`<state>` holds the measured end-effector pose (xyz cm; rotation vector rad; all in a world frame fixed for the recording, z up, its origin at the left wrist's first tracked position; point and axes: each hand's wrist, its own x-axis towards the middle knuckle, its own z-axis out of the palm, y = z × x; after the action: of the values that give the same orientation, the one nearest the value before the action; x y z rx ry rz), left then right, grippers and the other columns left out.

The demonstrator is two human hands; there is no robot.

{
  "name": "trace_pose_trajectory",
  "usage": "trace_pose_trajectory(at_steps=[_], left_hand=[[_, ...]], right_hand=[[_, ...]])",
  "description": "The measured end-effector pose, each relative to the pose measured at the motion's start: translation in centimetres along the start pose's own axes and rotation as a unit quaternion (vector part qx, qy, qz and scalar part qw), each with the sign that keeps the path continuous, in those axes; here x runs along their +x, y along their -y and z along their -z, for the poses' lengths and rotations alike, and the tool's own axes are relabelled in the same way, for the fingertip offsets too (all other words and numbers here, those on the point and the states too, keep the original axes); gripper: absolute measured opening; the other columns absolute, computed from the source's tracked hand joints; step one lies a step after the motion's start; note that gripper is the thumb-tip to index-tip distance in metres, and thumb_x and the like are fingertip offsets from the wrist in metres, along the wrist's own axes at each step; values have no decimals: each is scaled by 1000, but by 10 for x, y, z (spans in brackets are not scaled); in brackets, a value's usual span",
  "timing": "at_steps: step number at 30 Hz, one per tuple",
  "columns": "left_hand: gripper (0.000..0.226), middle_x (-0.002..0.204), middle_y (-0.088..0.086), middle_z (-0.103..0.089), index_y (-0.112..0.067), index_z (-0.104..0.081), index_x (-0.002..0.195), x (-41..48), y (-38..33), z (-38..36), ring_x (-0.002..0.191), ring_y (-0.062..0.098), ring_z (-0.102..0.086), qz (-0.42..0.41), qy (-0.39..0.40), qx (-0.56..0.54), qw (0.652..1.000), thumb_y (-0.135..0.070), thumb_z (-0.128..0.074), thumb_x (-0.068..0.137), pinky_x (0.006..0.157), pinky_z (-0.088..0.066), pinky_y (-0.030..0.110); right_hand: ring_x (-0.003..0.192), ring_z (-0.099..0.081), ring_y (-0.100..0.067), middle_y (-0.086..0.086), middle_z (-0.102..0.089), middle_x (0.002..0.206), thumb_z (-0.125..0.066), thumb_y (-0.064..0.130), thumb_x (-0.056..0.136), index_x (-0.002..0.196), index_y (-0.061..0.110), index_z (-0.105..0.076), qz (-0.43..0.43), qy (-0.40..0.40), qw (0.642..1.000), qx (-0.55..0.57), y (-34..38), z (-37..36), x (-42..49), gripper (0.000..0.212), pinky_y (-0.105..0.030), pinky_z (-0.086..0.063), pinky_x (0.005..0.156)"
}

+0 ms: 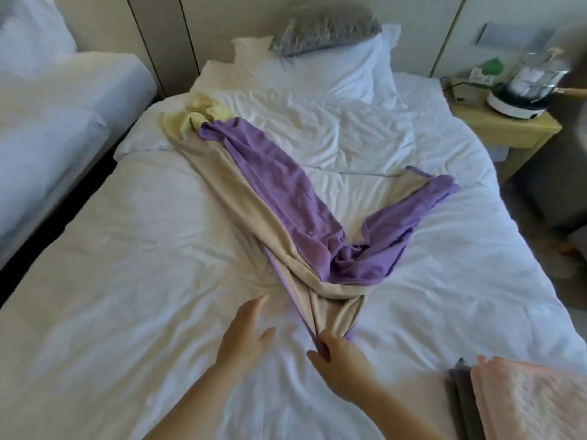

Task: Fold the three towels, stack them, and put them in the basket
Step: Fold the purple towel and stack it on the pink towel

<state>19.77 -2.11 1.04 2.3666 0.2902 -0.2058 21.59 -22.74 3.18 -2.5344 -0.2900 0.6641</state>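
A long towel, purple [279, 185] on one face and beige [241, 201] on the other, lies bunched in a V across the white bed [111, 265]. Its near end is gathered into a narrow bundle. My right hand [340, 360] is closed on that bundle at the near tip of the V. My left hand [247, 331] hovers just left of it, fingers apart, holding nothing. A crumpled pale yellow towel [197, 117] lies at the far end, touching the purple cloth. At the lower right corner a folded pink towel [533, 401] rests on a folded grey towel [460, 395].
White pillows [343, 68] and a grey cushion [324, 33] lie at the head of the bed. A second bed [47, 106] stands to the left across a dark gap. A yellow bedside table [505, 128] at the right holds a kettle [527, 87]. No basket is visible.
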Motion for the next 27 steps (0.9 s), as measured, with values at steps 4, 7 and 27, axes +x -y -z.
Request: trace_pose_trajectory(at_steps=[4, 7, 27], left_hand=[[61, 154, -6, -24, -34, -39, 143, -39, -53, 50, 135, 17, -35, -153, 16, 99, 983, -36, -63, 86, 104, -37, 33], [32, 136, -8, -51, -27, -66, 114, -72, -98, 97, 117, 22, -52, -242, -18, 136, 960, -39, -66, 84, 96, -40, 30], [31, 100, 9, -73, -11, -72, 97, -256, -284, 291, 89, 21, -69, -265, 80, -229, 933, -39, -63, 89, 83, -52, 34]], right_hand=[[51, -32, -11, 4, -35, 57, -56, 29, 82, 63, 23, -26, 72, -33, 996, 29, 46, 49, -71, 36, -21, -30, 50], [56, -33, -12, 6, -36, 56, -58, 23, 82, 61, 23, -28, 129, -68, 988, 45, 83, 107, -120, 36, -25, -28, 53], [75, -59, -28, -12, -60, 80, -70, 23, 84, 88, 3, -54, 180, -413, 871, 195, 163, 322, -323, 25, -42, -54, 73]])
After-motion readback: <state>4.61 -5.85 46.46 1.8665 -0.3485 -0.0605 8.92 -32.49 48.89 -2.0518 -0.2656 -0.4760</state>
